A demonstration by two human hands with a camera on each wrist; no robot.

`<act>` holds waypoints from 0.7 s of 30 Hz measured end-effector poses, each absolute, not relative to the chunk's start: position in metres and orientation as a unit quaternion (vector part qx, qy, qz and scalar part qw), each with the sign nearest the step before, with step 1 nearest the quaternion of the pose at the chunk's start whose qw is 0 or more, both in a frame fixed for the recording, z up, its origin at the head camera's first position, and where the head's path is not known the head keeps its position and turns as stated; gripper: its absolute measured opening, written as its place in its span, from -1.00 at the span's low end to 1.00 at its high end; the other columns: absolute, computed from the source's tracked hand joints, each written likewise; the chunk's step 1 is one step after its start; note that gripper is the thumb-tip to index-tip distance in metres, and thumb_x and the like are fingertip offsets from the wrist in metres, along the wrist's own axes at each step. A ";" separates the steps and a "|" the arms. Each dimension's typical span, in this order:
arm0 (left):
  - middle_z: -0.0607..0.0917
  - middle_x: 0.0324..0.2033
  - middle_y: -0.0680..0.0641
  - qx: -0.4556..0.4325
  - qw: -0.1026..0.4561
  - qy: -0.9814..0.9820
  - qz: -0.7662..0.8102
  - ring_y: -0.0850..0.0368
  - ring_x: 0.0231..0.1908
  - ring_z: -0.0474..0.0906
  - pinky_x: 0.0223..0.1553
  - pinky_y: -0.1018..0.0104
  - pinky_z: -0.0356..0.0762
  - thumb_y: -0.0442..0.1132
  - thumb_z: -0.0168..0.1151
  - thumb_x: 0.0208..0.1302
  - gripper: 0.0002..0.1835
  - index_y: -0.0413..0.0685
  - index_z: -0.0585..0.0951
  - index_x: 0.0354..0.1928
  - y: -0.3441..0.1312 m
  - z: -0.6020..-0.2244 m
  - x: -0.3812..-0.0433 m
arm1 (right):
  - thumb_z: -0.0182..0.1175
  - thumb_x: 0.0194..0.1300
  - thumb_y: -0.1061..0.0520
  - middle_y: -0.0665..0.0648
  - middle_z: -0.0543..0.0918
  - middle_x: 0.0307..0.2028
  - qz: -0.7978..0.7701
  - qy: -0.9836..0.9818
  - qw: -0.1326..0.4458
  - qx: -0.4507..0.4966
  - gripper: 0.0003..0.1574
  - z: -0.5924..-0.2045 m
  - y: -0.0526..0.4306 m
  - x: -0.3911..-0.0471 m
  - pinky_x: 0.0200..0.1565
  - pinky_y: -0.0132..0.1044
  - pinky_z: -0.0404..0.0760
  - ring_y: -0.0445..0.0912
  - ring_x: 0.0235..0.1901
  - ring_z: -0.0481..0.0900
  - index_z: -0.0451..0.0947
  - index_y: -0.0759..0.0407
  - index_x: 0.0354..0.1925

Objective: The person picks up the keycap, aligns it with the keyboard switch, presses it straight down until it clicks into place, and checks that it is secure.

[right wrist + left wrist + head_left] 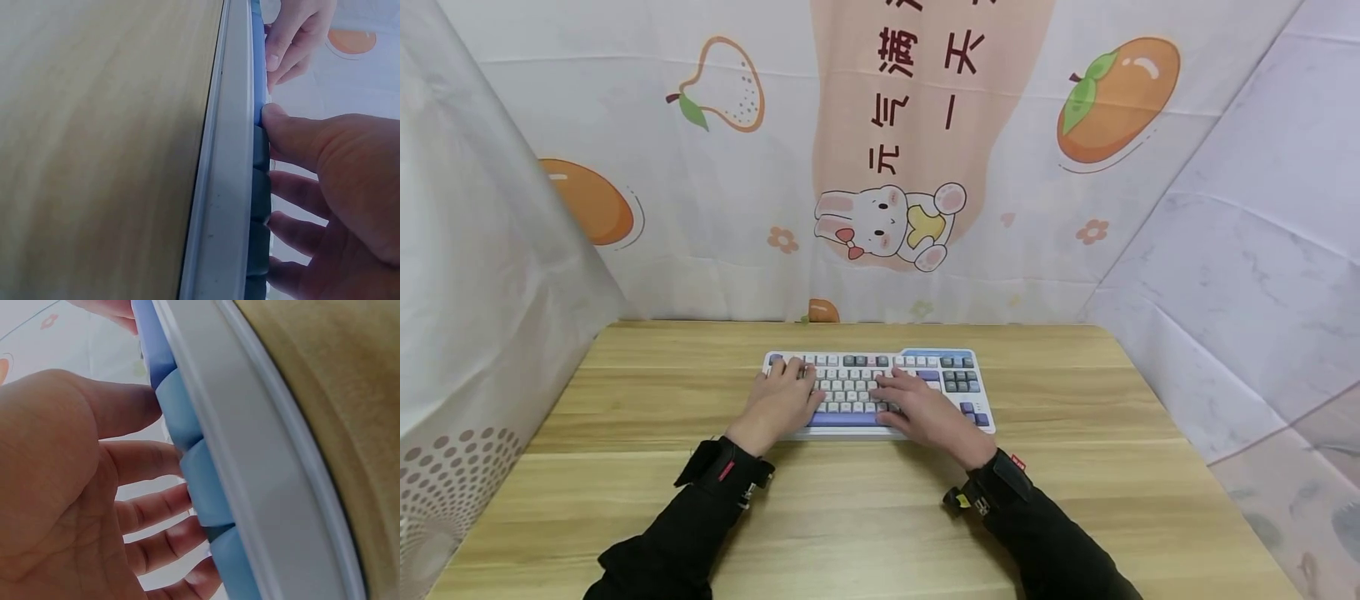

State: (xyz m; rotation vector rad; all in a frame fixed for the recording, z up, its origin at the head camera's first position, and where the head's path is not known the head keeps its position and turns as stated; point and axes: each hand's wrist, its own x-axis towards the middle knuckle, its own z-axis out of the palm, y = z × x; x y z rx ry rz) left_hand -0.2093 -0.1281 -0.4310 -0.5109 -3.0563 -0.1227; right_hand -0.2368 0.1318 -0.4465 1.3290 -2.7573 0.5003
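Note:
A white keyboard with white, grey and blue-purple keys lies flat on the wooden table. My left hand rests over its left side, fingers spread on the keys; in the left wrist view the thumb touches the end of the long purple space bar, beside light blue keys. Over the middle and right keys lies my right hand, its fingers loosely bent. In the right wrist view that thumb is at the blue space bar, next to dark green keys. Neither hand grips anything.
The wooden table extends around the keyboard. Behind it hangs a white curtain printed with fruit, a rabbit and characters. More cloth hangs at the left and right. Black sleeves with wrist straps cover both forearms.

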 end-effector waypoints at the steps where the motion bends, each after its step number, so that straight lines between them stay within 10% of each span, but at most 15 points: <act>1: 0.42 0.16 -0.23 -0.165 0.022 -0.985 -0.041 -0.22 0.13 0.28 -0.02 -0.16 0.36 0.03 -0.10 0.44 -0.45 -0.19 0.42 0.28 -0.128 -0.432 -0.210 | 0.12 0.34 -0.06 0.24 0.42 0.26 0.158 -0.889 0.021 0.428 -0.48 -0.447 0.132 -0.237 0.24 0.05 0.21 0.21 0.30 0.20 0.50 0.15 0.18; 21: 0.46 0.11 -0.29 -0.186 0.098 -0.972 -0.109 -0.25 0.10 0.33 -0.04 -0.18 0.38 0.01 0.03 0.37 -0.50 -0.18 0.50 0.19 -0.155 -0.438 -0.215 | 0.21 0.27 0.02 0.31 0.50 0.15 0.175 -0.899 0.124 0.383 -0.44 -0.438 0.194 -0.255 0.17 0.07 0.32 0.20 0.18 0.38 0.48 0.26 0.17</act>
